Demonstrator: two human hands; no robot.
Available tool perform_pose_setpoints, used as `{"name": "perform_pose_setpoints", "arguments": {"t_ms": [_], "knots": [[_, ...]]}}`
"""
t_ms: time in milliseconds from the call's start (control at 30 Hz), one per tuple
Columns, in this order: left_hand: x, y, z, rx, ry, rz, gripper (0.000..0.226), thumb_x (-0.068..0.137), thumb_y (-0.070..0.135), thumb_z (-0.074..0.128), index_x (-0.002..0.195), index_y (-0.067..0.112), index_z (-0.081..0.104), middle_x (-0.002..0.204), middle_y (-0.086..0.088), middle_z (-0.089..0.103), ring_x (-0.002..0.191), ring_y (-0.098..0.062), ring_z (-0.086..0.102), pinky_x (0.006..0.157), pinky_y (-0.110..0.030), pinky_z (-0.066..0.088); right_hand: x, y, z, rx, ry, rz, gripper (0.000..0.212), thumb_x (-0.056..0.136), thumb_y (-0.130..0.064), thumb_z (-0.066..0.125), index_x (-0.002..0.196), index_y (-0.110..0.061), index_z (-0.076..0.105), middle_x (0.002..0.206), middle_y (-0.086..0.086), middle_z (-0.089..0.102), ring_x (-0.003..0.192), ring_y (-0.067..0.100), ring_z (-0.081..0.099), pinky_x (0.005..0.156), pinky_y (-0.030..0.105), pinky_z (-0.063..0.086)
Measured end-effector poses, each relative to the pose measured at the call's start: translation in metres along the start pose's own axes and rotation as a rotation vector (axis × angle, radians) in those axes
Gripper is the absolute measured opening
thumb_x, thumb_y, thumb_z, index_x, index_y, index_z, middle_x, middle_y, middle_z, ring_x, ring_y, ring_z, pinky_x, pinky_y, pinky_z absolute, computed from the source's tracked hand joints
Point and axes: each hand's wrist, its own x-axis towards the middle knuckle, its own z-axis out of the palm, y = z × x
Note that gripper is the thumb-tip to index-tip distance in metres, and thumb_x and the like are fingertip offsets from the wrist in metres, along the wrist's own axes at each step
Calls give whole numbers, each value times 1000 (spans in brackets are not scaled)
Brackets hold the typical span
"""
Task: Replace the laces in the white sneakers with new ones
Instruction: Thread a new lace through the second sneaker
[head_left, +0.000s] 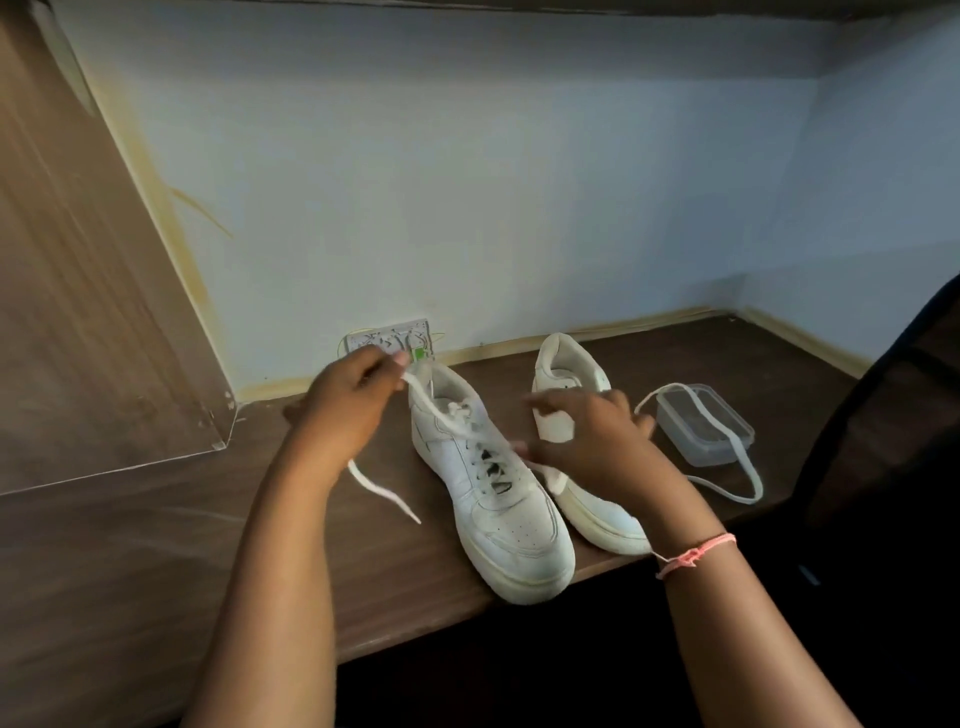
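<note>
On the brown wooden counter (156, 545), the near white sneaker (493, 499) is set beside the second white sneaker (571, 395), and a flat white lace (441, 415) that runs out of the near sneaker's top holes is pinched and pulled up by the left hand (348, 400), its loose end lying on the counter. The lace looks soft, light and floppy, so it is best held close to its stiff tip, while the sneaker looks firm and can be steadied at its side.

The right hand (582, 436) is blurred over the sneaker's eyelets, so whether its grip is closed on anything cannot be told, and another white lace (727, 441) is draped over a clear plastic box (701, 431), new or old unknown.
</note>
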Motion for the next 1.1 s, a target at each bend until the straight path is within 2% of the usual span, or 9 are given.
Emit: {"name": "perform_pose_setpoints", "arguments": {"t_ms": [100, 333, 467, 567, 633, 767, 933, 1000, 1100], "knots": [[-8, 21, 32, -66, -219, 84, 25, 93, 39, 62, 83, 16, 68, 75, -3, 69, 70, -8, 60, 70, -25, 45, -2, -26, 6, 335, 81, -167, 43, 88, -47, 65, 129, -38, 57, 118, -16, 66, 125, 11, 49, 107, 44, 29], [-8, 26, 39, -81, -254, 93, 28, 92, 41, 60, 77, 21, 71, 69, -10, 55, 67, -13, 48, 70, -31, 40, 4, -7, -4, 326, 314, -93, 11, 89, -32, 68, 80, -39, 69, 68, -19, 69, 84, 8, 65, 96, 51, 41], [-3, 13, 22, -46, -177, 2, 33, 95, 35, 58, 76, 10, 68, 56, 13, 52, 63, -3, 48, 66, -27, 37, -2, 21, -22, 125, 411, 54, 14, 93, -32, 63, 80, -37, 66, 69, -17, 67, 87, 11, 61, 92, 39, 28], [0, 8, 23, -49, -144, 27, 30, 93, 40, 61, 75, 18, 71, 66, -7, 57, 67, -18, 49, 69, -31, 37, -7, 36, -27, -75, 316, 122, 5, 91, -39, 64, 88, -40, 67, 80, -20, 62, 111, 16, 51, 91, 39, 20], [-1, 15, 35, -51, -207, 78, 25, 88, 46, 65, 76, 26, 72, 80, -17, 66, 72, -29, 56, 73, -34, 41, -7, 37, -24, -38, 182, 95, 23, 86, -53, 64, 106, -44, 66, 93, -23, 61, 123, 15, 44, 101, 43, 21], [-11, 39, 72, -25, -306, 166, 22, 85, 51, 66, 76, 31, 72, 69, -2, 63, 65, -14, 54, 68, -33, 41, -6, 22, -13, 425, 105, -114, 32, 80, -59, 64, 107, -43, 68, 96, -24, 70, 106, 0, 61, 103, 52, 39], [-11, 42, 88, -41, -264, 152, 23, 84, 55, 66, 77, 34, 72, 75, 6, 70, 77, -18, 64, 79, -39, 49, -3, 25, -20, 405, 258, -86, 10, 87, -37, 69, 78, -35, 71, 69, -18, 70, 65, 1, 58, 92, 62, 43], [-7, 37, 82, -6, -240, 119, 22, 84, 56, 65, 75, 37, 73, 73, 18, 66, 75, -7, 59, 79, -36, 46, -3, 32, -26, 355, 316, -25, 14, 87, -35, 70, 73, -33, 69, 67, -21, 69, 63, 4, 57, 93, 59, 45], [-3, 32, 72, -157, -184, 85, 16, 88, 39, 68, 77, 30, 75, 74, 5, 66, 65, -5, 52, 67, -24, 42, -2, 41, -29, 380, 300, -8, 11, 86, -35, 72, 75, -33, 70, 68, -22, 69, 75, 4, 65, 98, 56, 42]]}}
